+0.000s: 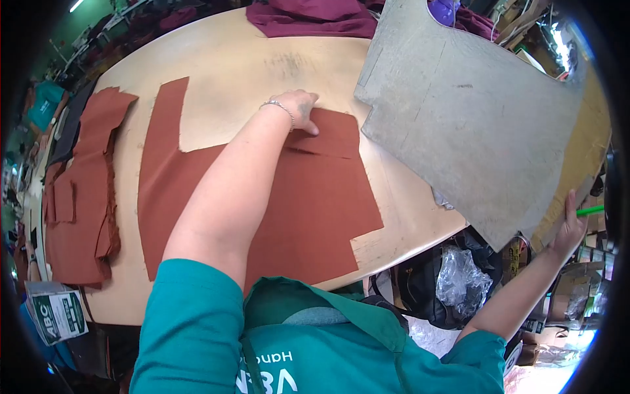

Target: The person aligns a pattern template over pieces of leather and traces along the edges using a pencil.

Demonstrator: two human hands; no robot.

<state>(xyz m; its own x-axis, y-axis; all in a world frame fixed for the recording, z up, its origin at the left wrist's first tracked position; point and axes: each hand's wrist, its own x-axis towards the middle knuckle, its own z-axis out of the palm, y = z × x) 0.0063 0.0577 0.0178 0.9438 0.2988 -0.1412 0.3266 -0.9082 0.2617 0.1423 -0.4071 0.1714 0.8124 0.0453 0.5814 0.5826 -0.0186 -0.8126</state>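
A rust-brown cut fabric piece (302,210) lies flat on the table, with a narrow arm at its upper left and a notch at its lower right. My left hand (300,110) rests at its top edge, thumb and fingers apart, beside a crease or overlapping flap (335,134). To the right, my right hand (569,230) grips the edge of a large grey sheet pattern (472,111) edged with brown tape. The sheet is raised at an angle over the table's right side. A green pen-like stick (590,211) pokes out from the same hand.
A stack of rust-brown cut pieces (82,197) lies along the left of the pale table (216,59). Maroon cloth (315,18) is heaped at the far edge. Below the right edge sits a black bag (420,282) with clear plastic (462,279).
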